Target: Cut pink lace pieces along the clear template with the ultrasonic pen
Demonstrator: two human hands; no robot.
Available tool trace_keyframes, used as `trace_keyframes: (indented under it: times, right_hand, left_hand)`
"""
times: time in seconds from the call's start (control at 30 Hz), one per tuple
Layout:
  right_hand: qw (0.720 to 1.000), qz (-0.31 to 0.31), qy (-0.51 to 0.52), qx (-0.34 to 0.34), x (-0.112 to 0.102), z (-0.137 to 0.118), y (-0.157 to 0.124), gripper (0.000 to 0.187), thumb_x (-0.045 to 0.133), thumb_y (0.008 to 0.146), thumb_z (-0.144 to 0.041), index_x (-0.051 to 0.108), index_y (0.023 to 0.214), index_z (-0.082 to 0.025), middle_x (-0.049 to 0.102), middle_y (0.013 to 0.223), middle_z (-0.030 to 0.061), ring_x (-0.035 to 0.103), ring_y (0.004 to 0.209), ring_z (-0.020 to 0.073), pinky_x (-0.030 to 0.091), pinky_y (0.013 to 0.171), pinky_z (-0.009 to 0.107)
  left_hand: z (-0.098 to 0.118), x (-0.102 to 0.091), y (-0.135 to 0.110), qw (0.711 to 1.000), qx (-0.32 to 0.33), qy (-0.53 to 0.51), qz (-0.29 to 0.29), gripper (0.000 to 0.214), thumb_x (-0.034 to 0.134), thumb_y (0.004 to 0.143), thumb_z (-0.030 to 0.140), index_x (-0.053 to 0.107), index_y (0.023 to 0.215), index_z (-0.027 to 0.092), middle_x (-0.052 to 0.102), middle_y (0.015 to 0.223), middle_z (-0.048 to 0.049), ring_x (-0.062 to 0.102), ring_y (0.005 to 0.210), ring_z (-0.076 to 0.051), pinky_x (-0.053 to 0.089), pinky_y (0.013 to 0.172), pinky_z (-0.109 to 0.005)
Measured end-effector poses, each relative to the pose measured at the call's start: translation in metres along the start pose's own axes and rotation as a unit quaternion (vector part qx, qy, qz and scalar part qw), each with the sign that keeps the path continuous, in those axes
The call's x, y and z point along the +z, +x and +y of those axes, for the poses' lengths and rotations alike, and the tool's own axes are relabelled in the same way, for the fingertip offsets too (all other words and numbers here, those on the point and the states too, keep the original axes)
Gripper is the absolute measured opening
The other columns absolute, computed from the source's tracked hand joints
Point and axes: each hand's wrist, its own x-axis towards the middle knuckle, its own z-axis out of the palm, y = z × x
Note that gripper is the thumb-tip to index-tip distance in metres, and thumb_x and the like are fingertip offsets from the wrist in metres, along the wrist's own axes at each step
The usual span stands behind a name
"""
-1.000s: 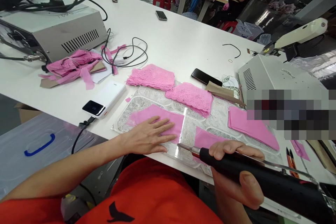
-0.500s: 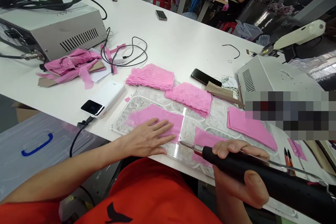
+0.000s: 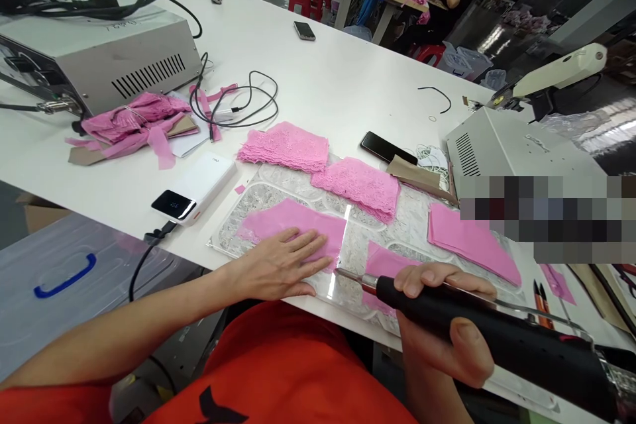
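My left hand lies flat with its fingers spread on a pink fabric piece, which rests on a clear, patterned plastic board. In my right hand is a thick black handheld power tool with a slim metal tip. The tip points left, close to the lower right corner of that fabric; whether it touches cannot be told. Under the tool, another pink piece is partly covered. Behind my hands are two stacks of pink lace pieces. A smooth pink fabric stack lies at right.
A white power bank with a lit display stands left of the board. Grey metal boxes flank the work area. Two phones, a loose cable and pink scraps lie about. Another person sits farther back.
The tool in my right hand has shifted slightly left, bringing its tip nearer the fabric's corner. My left hand stays in place on the fabric. The view has shifted slightly.
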Motion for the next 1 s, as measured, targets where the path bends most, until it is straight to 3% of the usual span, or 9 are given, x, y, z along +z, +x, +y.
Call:
trace_keyframes:
  times: [0.47, 0.7, 0.83, 1.0]
  right_hand:
    - [0.999, -0.030, -0.001, 0.027, 0.000, -0.002, 0.002, 0.012, 0.058, 0.073, -0.026, 0.057, 0.084, -0.021, 0.059, 0.076, -0.0010, 0.056, 0.057, 0.0131, 0.050, 0.054, 0.035]
    - [1.000, -0.010, -0.005, 0.020, 0.001, -0.002, 0.003, 0.016, 0.059, 0.072, -0.028, 0.057, 0.086, -0.021, 0.057, 0.075, -0.0010, 0.055, 0.056, 0.0130, 0.049, 0.053, 0.033]
    - [1.000, -0.001, -0.001, 0.005, 0.003, -0.002, 0.007, 0.019, 0.059, 0.070, -0.030, 0.059, 0.087, -0.020, 0.057, 0.074, -0.0003, 0.054, 0.055, 0.0132, 0.048, 0.051, 0.033]
    - [1.000, -0.001, 0.000, 0.004, 0.008, 0.003, 0.008, 0.021, 0.057, 0.064, -0.026, 0.061, 0.083, -0.019, 0.058, 0.071, 0.0005, 0.054, 0.054, 0.0149, 0.049, 0.049, 0.035]
  left_hand:
    - [0.001, 0.000, 0.000, 1.000, -0.004, -0.003, -0.002, 0.054, 0.041, 0.097, 0.054, 0.050, 0.136, 0.018, 0.052, 0.139, -0.0155, 0.052, 0.123, -0.029, 0.040, 0.098, -0.039]
    - [-0.004, -0.006, -0.004, 0.999, -0.012, -0.039, 0.006, 0.054, 0.043, 0.096, 0.054, 0.050, 0.136, 0.018, 0.051, 0.140, -0.0157, 0.051, 0.125, -0.031, 0.042, 0.098, -0.042]
    - [-0.019, -0.018, -0.025, 0.995, -0.088, -0.044, 0.018, 0.040, 0.038, 0.101, 0.031, 0.051, 0.136, 0.018, 0.051, 0.142, -0.0123, 0.048, 0.130, -0.028, 0.040, 0.104, -0.044]
    - [-0.036, -0.028, -0.065, 0.978, -0.204, -0.032, 0.040, 0.040, 0.036, 0.095, 0.011, 0.057, 0.129, 0.017, 0.056, 0.137, -0.0118, 0.050, 0.129, -0.025, 0.046, 0.101, -0.042]
